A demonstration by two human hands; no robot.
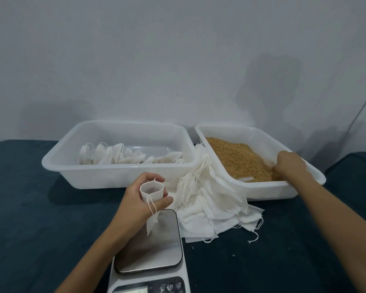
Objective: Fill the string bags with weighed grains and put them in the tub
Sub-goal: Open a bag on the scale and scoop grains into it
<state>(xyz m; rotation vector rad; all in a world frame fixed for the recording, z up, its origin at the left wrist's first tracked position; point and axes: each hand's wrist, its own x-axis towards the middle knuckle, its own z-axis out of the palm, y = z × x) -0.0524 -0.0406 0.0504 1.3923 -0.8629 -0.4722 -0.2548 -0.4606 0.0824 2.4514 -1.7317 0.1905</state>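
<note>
String bag (pixel 152 192) hangs above the scale (pixel 150 246), its mouth held open by the curled fingers of the left hand (pixel 142 199); the thin cloth looks limp, so holding it at the rim is best. Farther right, the right hand (pixel 290 163) digs into loose grains (pixel 237 159); whether its fingers are closed I cannot tell. Filled bags lie in the far left tub (pixel 55 166).

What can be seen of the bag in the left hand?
The bag is small, white, of thin cloth-like mesh, with a drawstring looping down its front. The left hand grips it near the top, fingers curled round it, holding its mouth open in a ring. It hangs upright, its flat lower part dangling above the scale. No grains show inside.
</note>
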